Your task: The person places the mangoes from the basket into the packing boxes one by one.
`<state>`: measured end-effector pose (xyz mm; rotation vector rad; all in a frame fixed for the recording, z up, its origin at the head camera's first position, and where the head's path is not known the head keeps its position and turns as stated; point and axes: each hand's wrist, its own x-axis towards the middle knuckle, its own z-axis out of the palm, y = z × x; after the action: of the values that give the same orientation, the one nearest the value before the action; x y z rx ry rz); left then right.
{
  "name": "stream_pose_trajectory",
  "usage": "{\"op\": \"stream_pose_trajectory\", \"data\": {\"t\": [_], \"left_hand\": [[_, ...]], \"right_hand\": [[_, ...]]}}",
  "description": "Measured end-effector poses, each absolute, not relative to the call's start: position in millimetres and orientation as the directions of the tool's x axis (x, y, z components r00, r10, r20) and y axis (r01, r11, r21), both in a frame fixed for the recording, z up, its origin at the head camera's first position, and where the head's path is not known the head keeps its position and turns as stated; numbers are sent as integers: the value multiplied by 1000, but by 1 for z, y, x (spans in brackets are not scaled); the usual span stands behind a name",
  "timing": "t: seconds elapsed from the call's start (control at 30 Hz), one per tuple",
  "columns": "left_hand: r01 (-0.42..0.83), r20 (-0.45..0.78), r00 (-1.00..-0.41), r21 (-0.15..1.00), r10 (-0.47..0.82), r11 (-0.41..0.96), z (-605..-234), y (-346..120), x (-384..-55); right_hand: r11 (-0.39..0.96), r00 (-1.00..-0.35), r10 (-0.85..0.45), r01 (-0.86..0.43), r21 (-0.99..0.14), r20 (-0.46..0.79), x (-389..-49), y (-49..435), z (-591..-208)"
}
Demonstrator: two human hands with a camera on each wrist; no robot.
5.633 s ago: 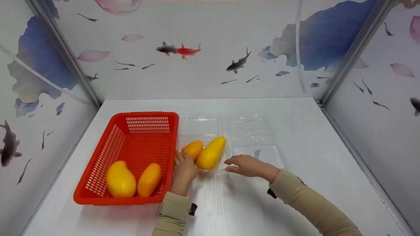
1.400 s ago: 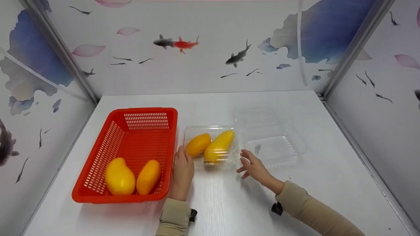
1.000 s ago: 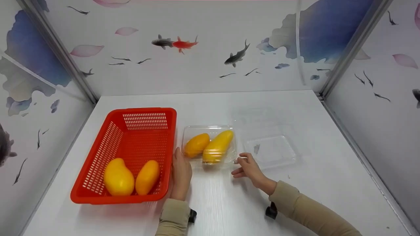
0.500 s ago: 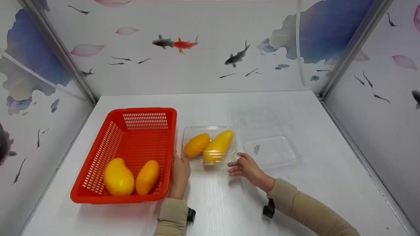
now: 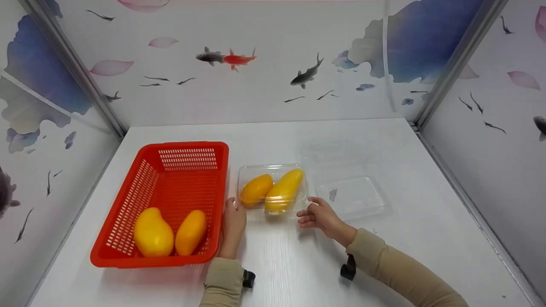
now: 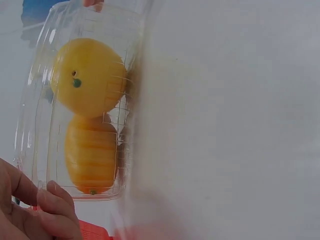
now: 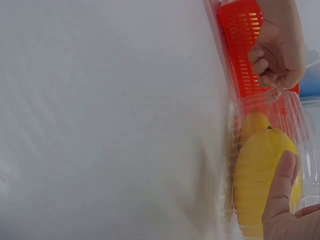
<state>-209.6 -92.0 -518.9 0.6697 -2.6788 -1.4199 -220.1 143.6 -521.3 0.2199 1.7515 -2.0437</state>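
Note:
A clear plastic clamshell box (image 5: 273, 168) stands right of the red basket, its lid down over two mangoes. One mango (image 5: 257, 190) is orange-yellow; the other mango (image 5: 285, 189) is longer and yellow. My left hand (image 5: 234, 219) pinches the box's front left corner between thumb and fingers, clearest in the left wrist view. At the front right corner, my right hand (image 5: 323, 218) pinches the rim. In the right wrist view, one finger (image 7: 282, 185) of it reaches along the box in front of the yellow mango. Whether the lid is latched cannot be seen.
The red plastic basket (image 5: 224, 179) holds two more mangoes, a plump yellow mango (image 5: 153, 233) and a slimmer orange-yellow mango (image 5: 191, 232). Another clear clamshell box (image 5: 354, 196) lies unfolded at the right. Printed panels wall in the white table (image 5: 273, 273).
The box's lid, folded back earlier, now covers the two mangoes. My right hand has moved left onto the front right corner. My left hand has slid slightly toward the front corner.

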Motion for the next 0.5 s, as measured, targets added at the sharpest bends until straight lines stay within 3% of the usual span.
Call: {"op": "stream_pose_trajectory", "data": {"t": [0.5], "left_hand": [[-271, -53, -938, 730, -343, 628, -515, -87, -210]], "right_hand": [[-57, -906, -141, 410, -910, -399, -223, 141, -524]]}}
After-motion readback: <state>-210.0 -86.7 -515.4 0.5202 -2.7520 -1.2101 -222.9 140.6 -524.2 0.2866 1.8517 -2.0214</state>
